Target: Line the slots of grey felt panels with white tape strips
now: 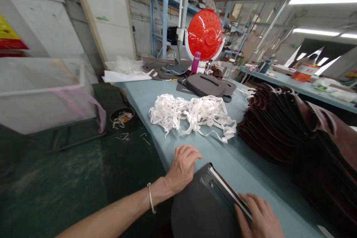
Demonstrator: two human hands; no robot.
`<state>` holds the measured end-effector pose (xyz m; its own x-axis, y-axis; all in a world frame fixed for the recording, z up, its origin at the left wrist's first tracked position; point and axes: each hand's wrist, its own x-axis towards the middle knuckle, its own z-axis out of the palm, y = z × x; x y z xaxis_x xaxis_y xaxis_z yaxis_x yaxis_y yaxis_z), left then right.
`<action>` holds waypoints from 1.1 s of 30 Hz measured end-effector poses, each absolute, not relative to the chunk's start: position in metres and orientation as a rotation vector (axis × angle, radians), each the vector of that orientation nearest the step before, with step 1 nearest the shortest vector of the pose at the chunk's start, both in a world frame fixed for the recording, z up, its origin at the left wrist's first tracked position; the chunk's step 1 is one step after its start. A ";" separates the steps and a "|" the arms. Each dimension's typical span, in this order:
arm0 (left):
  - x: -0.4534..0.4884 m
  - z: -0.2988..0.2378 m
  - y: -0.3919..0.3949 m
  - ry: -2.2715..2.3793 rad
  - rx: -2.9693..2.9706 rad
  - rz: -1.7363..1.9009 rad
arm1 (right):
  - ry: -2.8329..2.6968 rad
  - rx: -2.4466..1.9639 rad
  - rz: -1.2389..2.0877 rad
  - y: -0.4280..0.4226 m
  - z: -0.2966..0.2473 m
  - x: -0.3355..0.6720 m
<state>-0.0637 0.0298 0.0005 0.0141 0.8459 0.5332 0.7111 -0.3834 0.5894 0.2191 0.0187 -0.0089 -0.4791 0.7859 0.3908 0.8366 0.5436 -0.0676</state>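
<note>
A dark grey flat piece (pixel 200 208) with a white strip along its edge lies at the near edge of the blue-grey table (pixel 156 96). My left hand (pixel 182 167) rests on the piece's far left corner, fingers curled over the edge. My right hand (pixel 259 217) lies flat on the near right part, fingers stretched along the white strip. A bracelet circles my left wrist.
A heap of white strips (pixel 192 113) lies mid-table. A tall fanned stack of dark brown pieces (pixel 290 126) fills the right. Grey pieces (pixel 208 85), a purple bottle (pixel 195 62) and a red fan (pixel 205 34) stand at the far end. A clear bin (pixel 44 93) is left.
</note>
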 end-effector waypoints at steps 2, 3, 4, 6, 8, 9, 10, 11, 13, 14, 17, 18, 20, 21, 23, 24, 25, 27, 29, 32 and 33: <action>-0.084 0.000 0.035 1.817 1.997 1.428 | -2.362 -1.264 0.090 0.034 0.007 0.165; -0.095 0.000 0.037 1.905 1.933 1.490 | -2.301 -1.268 0.225 0.043 0.016 0.136; -0.105 0.000 0.041 1.989 1.870 1.552 | -2.248 -1.251 0.355 0.052 0.025 0.108; -0.123 0.000 0.048 2.126 1.768 1.663 | -2.158 -1.184 0.576 0.075 0.040 0.056; -0.137 0.001 0.056 2.201 1.727 1.749 | -2.027 -1.192 0.747 0.101 0.049 0.012; -0.142 0.002 0.060 2.216 1.737 1.772 | -1.988 -1.203 0.774 0.115 0.051 -0.007; -0.145 0.003 0.065 2.220 1.770 1.778 | -1.958 -1.213 0.799 0.128 0.050 -0.023; -0.148 0.004 0.069 2.215 1.828 1.757 | -1.935 -1.223 0.824 0.139 0.047 -0.037; -0.151 0.004 0.078 2.206 1.992 1.610 | -1.908 -1.231 0.887 0.154 0.038 -0.055; -0.153 0.003 0.082 2.206 2.080 1.490 | -1.896 -1.229 0.927 0.157 0.033 -0.059; -0.165 -0.003 0.096 2.207 2.245 1.114 | -1.858 -1.203 1.031 0.146 0.027 -0.049; -0.171 -0.006 0.101 2.217 2.246 1.040 | -1.843 -1.198 1.048 0.137 0.028 -0.038; -0.185 -0.011 0.111 2.251 2.194 0.978 | -1.824 -1.173 1.068 0.114 0.034 -0.010; -0.191 -0.013 0.115 2.266 2.161 0.973 | -1.824 -1.140 1.083 0.100 0.039 0.007; -0.200 -0.012 0.121 2.265 2.119 0.971 | -1.834 -1.056 1.138 0.073 0.046 0.043; -0.202 -0.010 0.122 2.245 2.116 0.968 | -1.826 -1.034 1.173 0.060 0.048 0.061; -0.202 -0.006 0.121 2.224 2.114 0.974 | -1.800 -1.041 1.203 0.048 0.049 0.078; -0.193 0.006 0.115 2.209 2.090 1.038 | -1.703 -1.139 1.226 0.028 0.048 0.109; -0.175 0.021 0.103 2.218 2.058 1.141 | -1.575 -1.264 1.208 0.013 0.044 0.132; -0.131 0.043 0.075 1.986 2.107 1.222 | -1.455 -1.323 1.081 0.001 0.042 0.151; -0.113 0.050 0.064 1.804 2.117 1.191 | -1.435 -1.310 1.034 -0.002 0.043 0.153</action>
